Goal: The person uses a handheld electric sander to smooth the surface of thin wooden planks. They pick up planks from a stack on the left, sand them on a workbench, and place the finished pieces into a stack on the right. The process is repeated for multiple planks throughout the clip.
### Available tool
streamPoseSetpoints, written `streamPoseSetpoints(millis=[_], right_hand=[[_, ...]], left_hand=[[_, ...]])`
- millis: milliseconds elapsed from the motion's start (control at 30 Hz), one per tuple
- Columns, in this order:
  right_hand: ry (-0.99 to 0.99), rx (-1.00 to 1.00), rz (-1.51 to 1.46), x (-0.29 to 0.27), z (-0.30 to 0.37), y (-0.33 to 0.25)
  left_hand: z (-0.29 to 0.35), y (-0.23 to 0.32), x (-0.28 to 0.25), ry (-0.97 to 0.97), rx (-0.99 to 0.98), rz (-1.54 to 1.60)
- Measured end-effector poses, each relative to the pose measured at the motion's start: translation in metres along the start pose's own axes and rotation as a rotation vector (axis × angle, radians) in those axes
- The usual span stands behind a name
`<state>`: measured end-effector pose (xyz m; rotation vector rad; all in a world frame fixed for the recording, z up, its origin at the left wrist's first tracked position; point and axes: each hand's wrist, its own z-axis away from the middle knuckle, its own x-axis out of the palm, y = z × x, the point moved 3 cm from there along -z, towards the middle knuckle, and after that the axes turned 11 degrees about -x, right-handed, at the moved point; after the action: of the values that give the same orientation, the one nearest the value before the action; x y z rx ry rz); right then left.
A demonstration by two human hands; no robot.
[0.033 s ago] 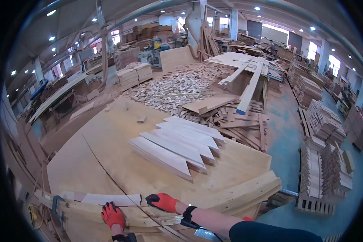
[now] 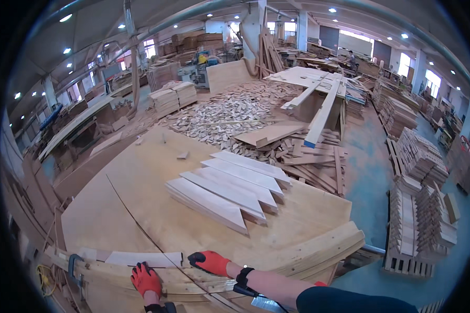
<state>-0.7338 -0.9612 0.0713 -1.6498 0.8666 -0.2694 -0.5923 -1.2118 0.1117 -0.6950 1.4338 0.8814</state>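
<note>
Taking the counter's [image 2: 125, 203] middle as the clock's centre, a dark clamp [image 2: 73, 267] sits at 8 o'clock on the timber rail [image 2: 109, 271] along the near edge. Also towards 8 o'clock, a pale board [image 2: 143, 259] lies lengthwise along the rail's far side. A thin dark line [image 2: 130, 211] slants across the counter from 10 o'clock to the board's right-hand portion. At half past seven, the left hand [image 2: 146, 279], in a red glove with black fingertips, has its fingers at the board's near edge; I cannot tell whether they grip it or only rest there. At 6 o'clock the right hand [image 2: 210, 262], gloved alike, points to 9 o'clock just beside the board's right end; its fingers are curled, but I cannot tell how far it is closed or whether it holds anything. Close to the centre, angle-cut pale boards [image 2: 222, 190] lie stacked and overlapping. Beyond them, at 12 o'clock, spreads a heap of offcuts [image 2: 224, 117]. At 3 o'clock, wooden pieces [image 2: 415, 224] are stacked on a pallet [image 2: 410, 267].
</note>
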Motion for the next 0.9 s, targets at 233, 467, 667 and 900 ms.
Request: streamPoseSetpoints(millis=[233,467,667,900], right_hand=[[-0.022,0.109,-0.094,-0.010,0.071,-0.021],[0.067,0.070,0.281,-0.038,0.174,-0.052],[-0.117,-0.054,1.016,-0.025,0.156,-0.086],[-0.348,-0.090,0.438,-0.053,0.162,-0.120]], left_hand=[[0.073,-0.020,0.013,0.166,0.076,0.119],[0.181,0.017,0.005,0.213,0.244,0.188],[0.234,0.011,-0.010,0.232,0.076,0.170],[0.254,0.009,-0.001,0.278,0.025,0.240]])
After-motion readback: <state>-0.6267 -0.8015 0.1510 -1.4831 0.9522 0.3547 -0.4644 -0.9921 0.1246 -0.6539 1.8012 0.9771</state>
